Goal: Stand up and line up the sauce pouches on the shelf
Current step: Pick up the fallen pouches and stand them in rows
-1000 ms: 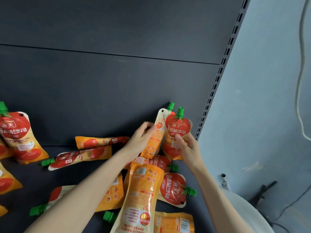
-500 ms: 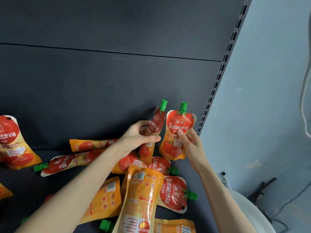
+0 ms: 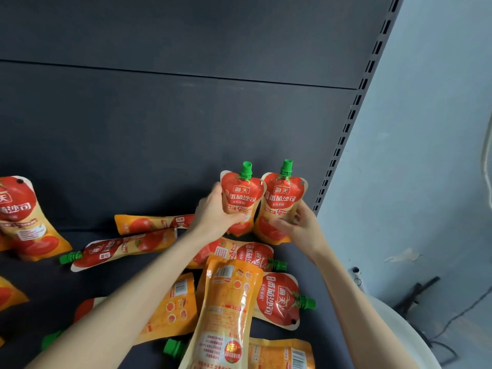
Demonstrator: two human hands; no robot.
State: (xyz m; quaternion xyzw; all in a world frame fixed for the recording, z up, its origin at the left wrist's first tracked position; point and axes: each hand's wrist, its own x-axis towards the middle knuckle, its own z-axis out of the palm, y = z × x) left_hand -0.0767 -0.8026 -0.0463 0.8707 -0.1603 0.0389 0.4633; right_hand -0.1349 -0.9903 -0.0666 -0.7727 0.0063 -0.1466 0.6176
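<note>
Two red-and-orange sauce pouches with green caps stand upright side by side at the back right of the dark shelf. My left hand grips the left pouch from its left side, label facing me. My right hand holds the right pouch at its lower right edge, close to the slotted upright. Several more pouches lie flat in front, among them one with its back side up and one with its cap pointing right.
The dark back panel rises behind the pouches. A slotted shelf upright bounds the shelf on the right, with a grey wall beyond. Another pouch stands at the far left. A white round object sits low right.
The left pouch has turned from edge-on to label facing me and now stands beside the right pouch. Both hands stayed on their pouches.
</note>
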